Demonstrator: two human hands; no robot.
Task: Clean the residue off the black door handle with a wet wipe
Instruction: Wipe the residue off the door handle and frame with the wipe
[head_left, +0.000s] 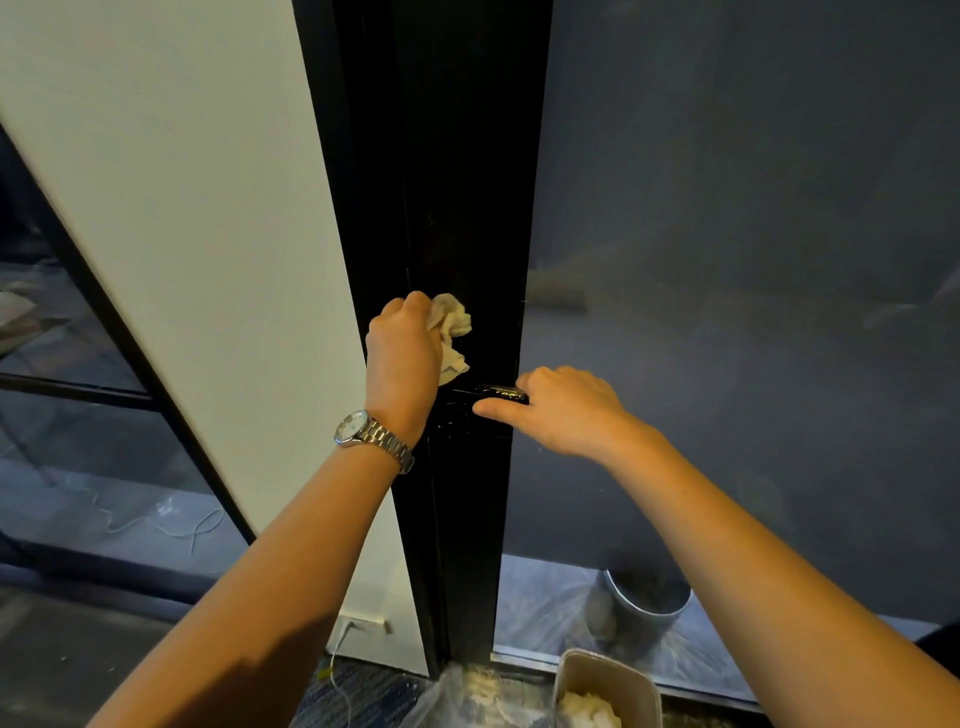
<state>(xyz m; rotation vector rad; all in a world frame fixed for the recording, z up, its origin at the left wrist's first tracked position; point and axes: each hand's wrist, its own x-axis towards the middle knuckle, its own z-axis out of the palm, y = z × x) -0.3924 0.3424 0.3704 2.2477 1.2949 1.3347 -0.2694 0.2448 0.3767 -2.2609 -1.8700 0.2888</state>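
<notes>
Here the left hand (402, 358) is bunching a crumpled wet wipe (454, 332) in a closed fist against the black door frame (467, 208), just above and left of the black door handle (496, 393). The handle's long axis is running left to right. The right hand (558, 410) is gripping its right end, steadying it, so the wipe probably needs to drop down and right.
</notes>
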